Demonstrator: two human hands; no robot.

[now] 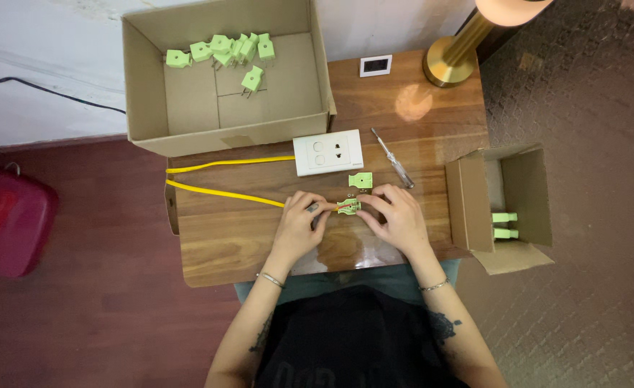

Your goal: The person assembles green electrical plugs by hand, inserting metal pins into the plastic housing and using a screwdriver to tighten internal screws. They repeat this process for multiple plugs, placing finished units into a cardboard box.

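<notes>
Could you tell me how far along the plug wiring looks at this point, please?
Done: several green plugs lie in the large box. In hand: the left hand and right hand hold an open plug body at the end of the yellow cable. Left: its cover lies apart beside the screwdriver, and two plugs wait in the small box.

The table [432, 136] was noted as varnished wood, glossy, with lamp glare. Both boxes [187, 115] were matt brown cardboard. The plug halves [361, 179] and white socket plate [328, 152] appeared smooth plastic. The lamp base [450, 61] was polished brass-coloured metal; the screwdriver [393, 159] showed a bright metal shaft.
</notes>
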